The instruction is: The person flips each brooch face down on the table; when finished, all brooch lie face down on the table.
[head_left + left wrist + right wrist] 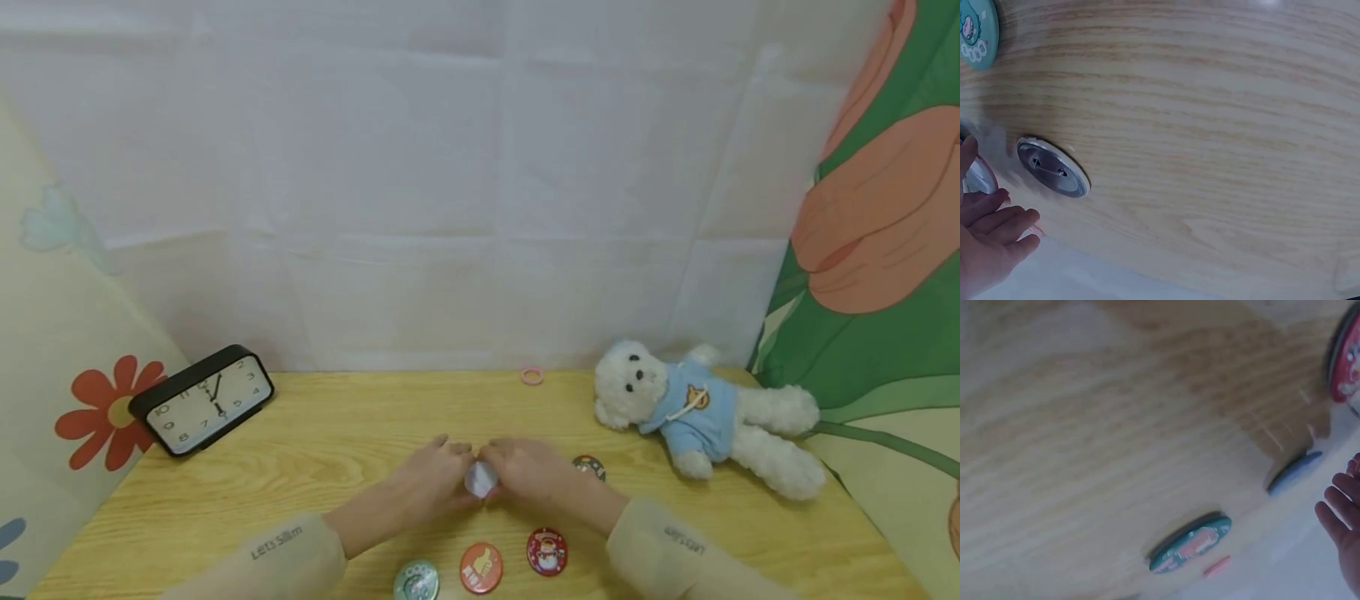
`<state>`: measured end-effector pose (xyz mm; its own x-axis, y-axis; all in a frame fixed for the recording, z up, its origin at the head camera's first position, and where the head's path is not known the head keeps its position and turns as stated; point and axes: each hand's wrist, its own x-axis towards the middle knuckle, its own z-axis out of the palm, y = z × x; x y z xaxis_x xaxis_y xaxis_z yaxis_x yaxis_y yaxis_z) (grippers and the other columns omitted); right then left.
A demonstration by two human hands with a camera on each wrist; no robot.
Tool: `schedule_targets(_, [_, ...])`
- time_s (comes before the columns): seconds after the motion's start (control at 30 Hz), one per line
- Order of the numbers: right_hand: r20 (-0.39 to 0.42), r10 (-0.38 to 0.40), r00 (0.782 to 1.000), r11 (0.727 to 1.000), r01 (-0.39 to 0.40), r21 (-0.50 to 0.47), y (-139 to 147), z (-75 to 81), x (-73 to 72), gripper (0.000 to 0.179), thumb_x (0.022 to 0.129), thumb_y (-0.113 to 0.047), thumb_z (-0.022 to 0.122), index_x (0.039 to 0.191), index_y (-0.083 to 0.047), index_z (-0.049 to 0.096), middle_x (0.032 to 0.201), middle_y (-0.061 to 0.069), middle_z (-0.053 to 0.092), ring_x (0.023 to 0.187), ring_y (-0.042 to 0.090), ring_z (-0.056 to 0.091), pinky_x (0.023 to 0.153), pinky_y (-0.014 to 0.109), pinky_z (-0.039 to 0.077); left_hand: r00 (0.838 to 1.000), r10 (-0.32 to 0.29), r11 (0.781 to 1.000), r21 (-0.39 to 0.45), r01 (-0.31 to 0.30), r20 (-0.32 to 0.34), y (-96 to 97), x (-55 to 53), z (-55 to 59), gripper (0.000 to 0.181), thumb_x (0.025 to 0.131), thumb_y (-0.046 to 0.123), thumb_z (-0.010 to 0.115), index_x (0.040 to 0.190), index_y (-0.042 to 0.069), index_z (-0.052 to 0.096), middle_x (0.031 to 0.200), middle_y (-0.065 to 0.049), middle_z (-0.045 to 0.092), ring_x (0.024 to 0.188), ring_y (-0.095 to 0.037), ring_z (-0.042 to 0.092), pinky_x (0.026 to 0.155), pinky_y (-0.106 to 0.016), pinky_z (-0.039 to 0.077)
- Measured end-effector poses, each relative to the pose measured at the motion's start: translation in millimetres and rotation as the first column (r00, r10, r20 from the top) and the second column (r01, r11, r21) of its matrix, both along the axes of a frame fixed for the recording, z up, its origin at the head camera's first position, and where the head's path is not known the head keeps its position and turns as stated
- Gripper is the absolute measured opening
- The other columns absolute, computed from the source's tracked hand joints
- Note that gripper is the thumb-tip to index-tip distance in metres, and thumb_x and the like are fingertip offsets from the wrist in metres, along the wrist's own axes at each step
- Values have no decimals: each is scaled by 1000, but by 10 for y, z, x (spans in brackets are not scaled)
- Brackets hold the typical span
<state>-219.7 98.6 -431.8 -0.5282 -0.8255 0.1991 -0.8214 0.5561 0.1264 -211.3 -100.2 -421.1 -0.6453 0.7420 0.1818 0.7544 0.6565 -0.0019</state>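
Both hands meet over the middle of the table around a round pin badge (481, 479) with a glossy, pale-looking face and a pinkish edge. My left hand (435, 477) pinches its left side; in the left wrist view the thumb and fingers of that hand (991, 231) close on the badge's rim (984, 177). From the other side, my right hand (536, 475) holds it too, though the right wrist view crops most of that grip at the hand (1344, 519). Nearer the body lie a green badge (417, 581), an orange badge (481, 567) and a red badge (547, 552).
A dark patterned badge (589, 467) lies beside the right wrist. One badge (1054, 167) rests pin side up near the left hand. A pink ring (532, 377) sits at the back edge, a black clock (210, 400) at left, a white teddy bear (697, 408) at right.
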Motion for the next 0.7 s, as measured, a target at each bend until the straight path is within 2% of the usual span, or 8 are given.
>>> schedule_targets(0.13, [57,-13,998,999,12,30,-28,-94,38,59,92,-46,59,129,0,55,129,14,60,122,25,55,105,35,43,999,21,1000,-23,-20,47,-13,34,-47,48,77,36,81,100,-3,68,107,-18,67,101,-30,65,92,-51,50])
schedule_targets(0.23, [107,-29,994,1000,28,8,-44,-155,50,57,94,-44,58,130,0,54,133,14,57,127,26,51,108,36,39,998,33,999,-16,-32,63,-23,53,-69,47,76,37,81,98,-3,69,107,-17,66,105,-31,62,93,-53,49])
schedule_targets(0.33, [165,-40,985,997,50,-59,-47,-201,52,53,94,-43,60,128,-3,57,134,14,56,128,27,50,109,37,38,998,18,1000,12,-19,57,-40,54,-88,39,76,35,81,89,0,69,101,-14,67,98,-28,64,90,-51,51])
schedule_targets(0.5, [256,-40,966,984,82,-156,-26,-236,33,48,89,-44,65,121,-8,62,136,15,55,128,27,51,107,38,40,999,-38,998,60,36,38,-70,34,-132,34,76,33,81,87,3,70,92,-7,67,83,-17,63,78,-38,54])
schedule_targets(0.7, [276,-30,961,981,81,-175,-17,-198,8,49,86,-44,69,119,-9,64,135,15,56,126,27,52,106,38,42,996,-43,995,96,36,74,-101,37,-156,35,79,30,80,92,0,68,98,-12,67,84,-20,63,73,-33,55])
